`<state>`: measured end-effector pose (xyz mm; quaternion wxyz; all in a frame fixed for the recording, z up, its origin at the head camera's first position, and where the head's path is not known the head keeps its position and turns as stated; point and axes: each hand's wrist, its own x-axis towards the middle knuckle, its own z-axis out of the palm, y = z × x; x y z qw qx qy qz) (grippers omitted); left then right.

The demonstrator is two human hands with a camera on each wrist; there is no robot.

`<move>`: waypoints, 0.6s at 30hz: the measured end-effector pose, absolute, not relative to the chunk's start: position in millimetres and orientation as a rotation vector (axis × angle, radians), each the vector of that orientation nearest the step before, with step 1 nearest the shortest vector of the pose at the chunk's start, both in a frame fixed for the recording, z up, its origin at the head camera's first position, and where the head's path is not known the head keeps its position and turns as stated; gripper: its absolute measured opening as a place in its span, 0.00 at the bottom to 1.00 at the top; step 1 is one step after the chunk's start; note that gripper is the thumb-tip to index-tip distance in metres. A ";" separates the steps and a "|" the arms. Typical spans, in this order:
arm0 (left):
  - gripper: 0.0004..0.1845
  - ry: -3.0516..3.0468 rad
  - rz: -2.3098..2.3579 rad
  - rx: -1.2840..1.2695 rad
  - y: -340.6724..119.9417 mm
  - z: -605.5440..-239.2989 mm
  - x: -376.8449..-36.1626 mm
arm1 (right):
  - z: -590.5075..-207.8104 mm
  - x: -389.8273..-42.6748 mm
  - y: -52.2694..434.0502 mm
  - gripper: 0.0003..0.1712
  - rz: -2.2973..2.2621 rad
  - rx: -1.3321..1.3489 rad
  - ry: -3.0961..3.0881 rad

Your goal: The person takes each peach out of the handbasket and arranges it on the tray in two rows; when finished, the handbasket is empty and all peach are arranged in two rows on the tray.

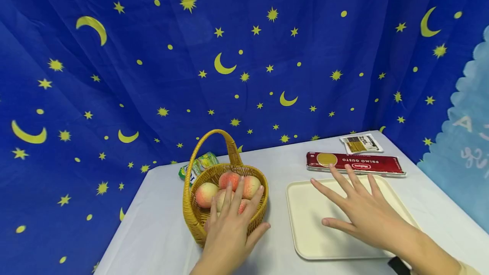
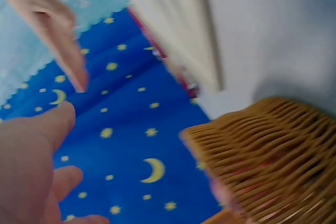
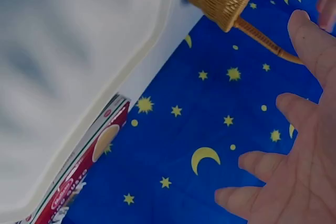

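Observation:
My left hand (image 1: 233, 228) is held with fingers spread over the near side of a wicker basket (image 1: 188, 207), overlapping it in the head view. Several peaches (image 1: 207, 194), pink and cream, lie inside the basket; the hand hides some of them. To the right, my right hand (image 1: 366, 215) hovers with fingers spread above a cream rectangular tray (image 1: 309, 232). Neither hand holds anything. In the left wrist view the basket's woven side (image 2: 273, 156) is close beside the left hand (image 2: 31, 156). The right wrist view shows the right palm (image 3: 304, 166) and the tray rim (image 3: 131, 69).
Behind the tray lies a long red package (image 1: 355, 164) marked Primo Gusto, with a small white and brown packet (image 1: 361, 144) beyond it. A green packet (image 1: 206, 163) sits behind the basket. A blue curtain with stars and moons (image 1: 259, 54) stands behind the white table (image 1: 153, 224).

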<state>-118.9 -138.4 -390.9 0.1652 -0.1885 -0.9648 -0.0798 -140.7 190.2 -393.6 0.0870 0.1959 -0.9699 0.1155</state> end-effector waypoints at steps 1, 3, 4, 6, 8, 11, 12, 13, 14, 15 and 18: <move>0.40 -2.730 -0.232 -0.558 -139.3 -385.7 -116.0 | -392.1 -140.9 189.5 0.49 0.368 0.596 -2.889; 0.40 -2.666 -0.259 -0.610 -142.7 -374.2 -109.7 | -388.9 -142.2 188.2 0.48 0.434 0.618 -2.896; 0.39 -2.621 -0.274 -0.635 -145.6 -368.2 -106.3 | -387.2 -143.1 187.3 0.47 0.472 0.634 -2.898; 0.37 -2.502 -0.306 -0.688 -152.5 -356.3 -100.4 | -383.2 -145.2 184.7 0.47 0.531 0.666 -2.894; 0.35 -2.360 -0.354 -0.725 -160.8 -344.5 -95.1 | -379.6 -148.1 181.6 0.46 0.572 0.705 -2.878; 0.33 -2.169 -0.441 -0.727 -175.0 -329.2 -89.0 | -374.8 -153.9 174.8 0.45 0.640 0.755 -2.842; 0.32 -2.120 -0.479 -0.715 -180.3 -325.0 -87.6 | -373.6 -156.0 172.2 0.44 0.677 0.768 -2.828; 0.32 -2.078 -0.520 -0.700 -185.9 -321.8 -86.5 | -372.8 -158.6 169.3 0.44 0.717 0.782 -2.813; 0.32 -2.035 -0.553 -0.685 -192.1 -319.2 -86.2 | -372.0 -161.2 166.3 0.43 0.762 0.790 -2.804; 0.32 -2.007 -0.581 -0.658 -198.7 -317.4 -85.7 | -371.3 -163.9 163.1 0.42 0.806 0.798 -2.795; 0.29 -1.934 -0.681 -0.589 -219.4 -314.6 -87.1 | -370.3 -173.1 153.5 0.41 0.916 0.828 -2.789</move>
